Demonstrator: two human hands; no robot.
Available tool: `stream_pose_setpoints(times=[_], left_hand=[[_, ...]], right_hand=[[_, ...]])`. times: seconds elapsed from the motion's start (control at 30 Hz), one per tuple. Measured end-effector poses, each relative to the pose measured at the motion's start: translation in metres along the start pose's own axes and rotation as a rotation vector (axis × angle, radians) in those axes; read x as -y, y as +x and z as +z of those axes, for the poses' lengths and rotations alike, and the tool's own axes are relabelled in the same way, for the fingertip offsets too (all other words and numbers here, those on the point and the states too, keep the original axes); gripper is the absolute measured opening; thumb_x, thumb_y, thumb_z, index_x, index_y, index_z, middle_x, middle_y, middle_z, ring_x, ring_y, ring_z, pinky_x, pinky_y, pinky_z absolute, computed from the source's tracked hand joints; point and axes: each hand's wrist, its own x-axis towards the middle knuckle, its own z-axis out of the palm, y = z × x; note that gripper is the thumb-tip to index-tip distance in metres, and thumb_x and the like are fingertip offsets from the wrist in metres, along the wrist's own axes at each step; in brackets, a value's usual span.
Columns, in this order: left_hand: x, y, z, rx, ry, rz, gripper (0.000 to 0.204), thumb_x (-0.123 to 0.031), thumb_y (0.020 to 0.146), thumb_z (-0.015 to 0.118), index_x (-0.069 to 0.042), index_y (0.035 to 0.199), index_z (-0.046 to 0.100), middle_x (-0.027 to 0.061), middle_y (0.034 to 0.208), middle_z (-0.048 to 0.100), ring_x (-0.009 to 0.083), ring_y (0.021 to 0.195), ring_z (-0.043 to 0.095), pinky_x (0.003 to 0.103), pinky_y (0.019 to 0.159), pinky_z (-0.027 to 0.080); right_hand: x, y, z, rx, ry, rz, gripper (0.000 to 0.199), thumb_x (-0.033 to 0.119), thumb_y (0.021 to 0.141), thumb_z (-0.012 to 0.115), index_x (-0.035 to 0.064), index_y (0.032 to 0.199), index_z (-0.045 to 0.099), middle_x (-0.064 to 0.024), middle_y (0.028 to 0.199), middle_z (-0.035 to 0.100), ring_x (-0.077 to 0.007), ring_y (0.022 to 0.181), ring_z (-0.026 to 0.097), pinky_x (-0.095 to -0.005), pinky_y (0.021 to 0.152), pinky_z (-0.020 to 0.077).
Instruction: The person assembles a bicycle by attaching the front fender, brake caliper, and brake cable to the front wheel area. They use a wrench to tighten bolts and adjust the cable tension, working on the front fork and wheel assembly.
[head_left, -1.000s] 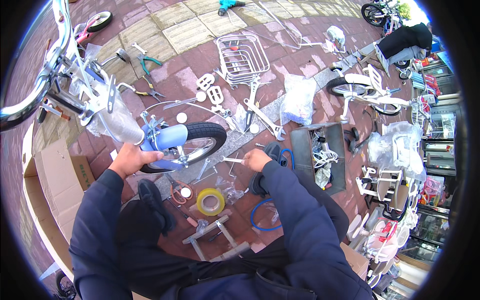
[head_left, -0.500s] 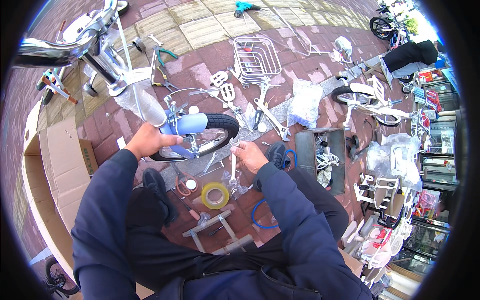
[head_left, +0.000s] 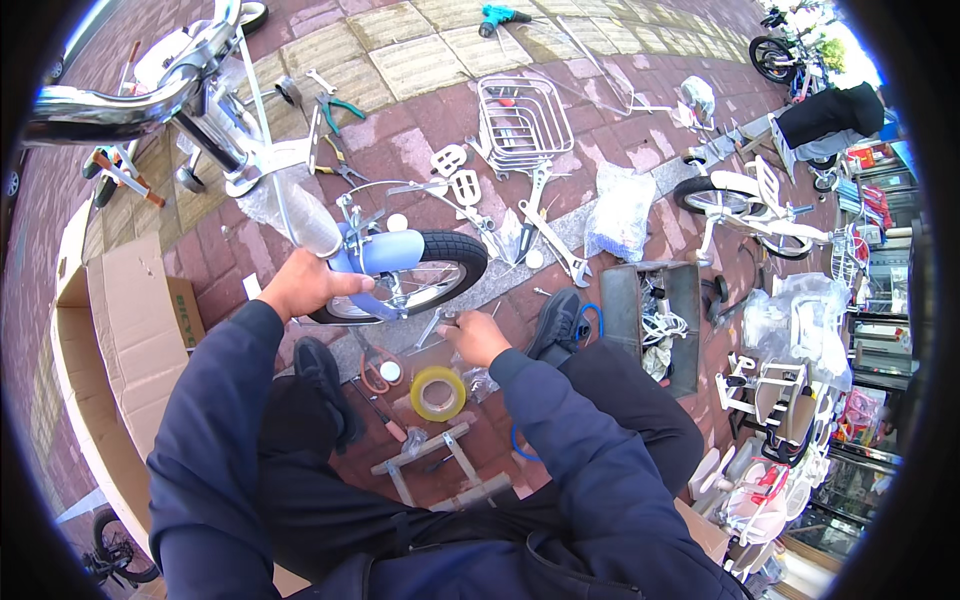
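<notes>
My left hand (head_left: 312,287) is wrapped round the top of a lilac bicycle fork, its thumb lying along the fork beside the lilac mudguard (head_left: 392,249). The small front wheel (head_left: 466,262) rests under that mudguard, with chrome handlebars (head_left: 110,112) rising at upper left. My right hand (head_left: 474,338) is closed just below the wheel, on a wrench (head_left: 449,317) of which only a metal end shows at the fingertips. Another wrench (head_left: 429,328) lies on the paving beside it. Scissors with orange handles (head_left: 379,375) and a yellow tape roll (head_left: 438,393) lie between my feet.
An open cardboard box (head_left: 135,335) stands at left. To the right are a grey metal toolbox (head_left: 650,325) and a white child's bike (head_left: 752,206). Ahead lie a wire basket (head_left: 524,122), pedals (head_left: 457,174), a large adjustable wrench (head_left: 556,245) and pliers (head_left: 340,167).
My right hand has moved left and slightly down, and the wrench in it has turned from upright to mostly hidden. My left hand keeps its hold. The whole view has shifted slightly.
</notes>
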Motion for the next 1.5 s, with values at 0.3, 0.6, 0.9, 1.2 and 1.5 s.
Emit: stream_pose_setpoints(times=[0.3,0.6,0.9,1.2,1.5], left_hand=[[0.016,-0.018,-0.025,0.022,0.072,-0.041,0.073,-0.028,0.07,0.084,0.001,0.132,0.058,0.0155,0.121,0.065,0.0268,0.112,0.06,0.037,0.102,0.044],[0.009,-0.042,-0.055,0.072,-0.339,-0.34,0.098,-0.037,0.064,0.091,0.001,0.143,0.045,0.011,0.129,0.06,0.0242,0.118,0.057,0.038,0.111,0.036],[0.026,-0.028,-0.11,0.059,0.052,-0.232,0.086,-0.064,0.054,0.085,-0.006,0.116,0.069,0.0065,0.101,0.07,0.0264,0.103,0.066,0.051,0.116,0.027],[0.045,-0.023,-0.143,0.053,-0.297,-0.469,0.086,-0.058,0.054,0.087,-0.005,0.119,0.066,0.0077,0.105,0.069,0.0262,0.106,0.065,0.048,0.114,0.03],[0.049,-0.026,-0.133,0.015,-0.372,-0.491,0.086,-0.052,0.055,0.089,-0.004,0.121,0.064,0.0089,0.109,0.068,0.0259,0.108,0.064,0.046,0.112,0.033]], right_hand=[[-0.067,0.038,-0.058,0.508,-0.237,0.378,0.049,0.044,0.091,0.063,-0.0039,0.092,0.073,-0.0247,0.095,0.071,-0.0406,0.098,0.067,-0.0466,0.089,0.0525],[-0.038,0.209,-0.092,-0.374,0.067,0.068,0.024,0.023,0.087,0.065,-0.0002,0.089,0.072,-0.0245,0.087,0.07,-0.0427,0.086,0.067,-0.0501,0.08,0.0515],[0.043,0.416,-0.05,-0.269,-0.132,-0.272,0.031,0.025,0.09,0.066,-0.0006,0.108,0.068,-0.0225,0.105,0.07,-0.0418,0.099,0.065,-0.049,0.088,0.0509],[0.108,0.603,0.001,-0.066,-0.37,-0.316,0.069,0.049,0.1,0.048,0.0059,0.152,0.037,-0.0194,0.16,0.031,-0.041,0.146,0.03,-0.0524,0.116,0.0295],[0.096,0.605,-0.035,0.056,-0.603,-0.221,0.041,0.039,0.102,0.046,0.0032,0.111,0.065,-0.0172,0.121,0.065,-0.0385,0.115,0.058,-0.0502,0.101,0.0427]])
